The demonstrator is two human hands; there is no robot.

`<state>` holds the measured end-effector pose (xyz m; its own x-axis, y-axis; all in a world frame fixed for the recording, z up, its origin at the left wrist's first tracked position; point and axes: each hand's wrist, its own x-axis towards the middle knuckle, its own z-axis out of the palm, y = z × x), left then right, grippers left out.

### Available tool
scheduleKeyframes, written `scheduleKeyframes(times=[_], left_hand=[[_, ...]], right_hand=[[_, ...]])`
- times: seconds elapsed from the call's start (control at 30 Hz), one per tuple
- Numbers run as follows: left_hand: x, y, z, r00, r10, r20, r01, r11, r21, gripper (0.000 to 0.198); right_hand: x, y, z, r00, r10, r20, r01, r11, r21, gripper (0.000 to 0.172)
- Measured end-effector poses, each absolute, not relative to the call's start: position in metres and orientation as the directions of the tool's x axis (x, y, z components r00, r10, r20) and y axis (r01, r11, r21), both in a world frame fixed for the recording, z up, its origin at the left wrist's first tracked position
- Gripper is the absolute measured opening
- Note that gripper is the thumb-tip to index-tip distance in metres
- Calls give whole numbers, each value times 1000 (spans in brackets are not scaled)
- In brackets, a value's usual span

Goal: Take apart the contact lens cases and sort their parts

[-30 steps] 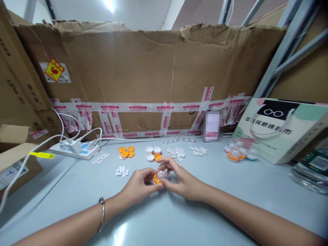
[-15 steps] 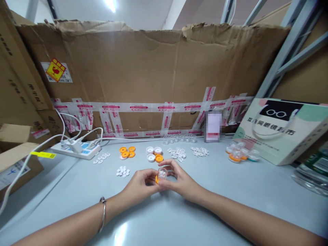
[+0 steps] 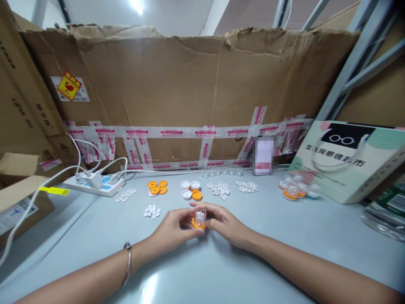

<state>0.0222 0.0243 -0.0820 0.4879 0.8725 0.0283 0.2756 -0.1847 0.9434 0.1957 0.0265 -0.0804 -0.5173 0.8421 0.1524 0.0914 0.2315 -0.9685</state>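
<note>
Tabletop (image 3: 190,270) nearer than the fingers (image 3: 194,232) is open; orange caps (image 3: 155,190) and cardboard (image 3: 177,84) obstruct beyond.

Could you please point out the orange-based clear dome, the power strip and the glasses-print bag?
Orange-based clear dome (image 3: 200,218): head view, its clear part.
Power strip (image 3: 108,187): head view, its top face.
Glasses-print bag (image 3: 335,153): head view, its front panel.

The left forearm (image 3: 95,274) and the right forearm (image 3: 294,262) are slanting inward from the lower corners. The left hand (image 3: 175,223) is gripping, its thumb pointing rightward in front and its fingers curling behind. The right hand (image 3: 227,223) is facing it closely, fingers arching leftward above the thumb, wrist running nearly straight.
</note>
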Motion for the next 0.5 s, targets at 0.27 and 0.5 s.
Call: scheduleKeyframes(times=[0.27, 0.5], left_hand=[[22, 23, -83, 496, 868, 38, 284, -204, 937, 32], [22, 22, -83, 513, 854, 83, 275, -255, 927, 28]], right_hand=[[197, 27, -80, -481, 863, 155, 125, 243, -962, 23], [198, 26, -81, -443, 877, 186, 207, 302, -931, 26]])
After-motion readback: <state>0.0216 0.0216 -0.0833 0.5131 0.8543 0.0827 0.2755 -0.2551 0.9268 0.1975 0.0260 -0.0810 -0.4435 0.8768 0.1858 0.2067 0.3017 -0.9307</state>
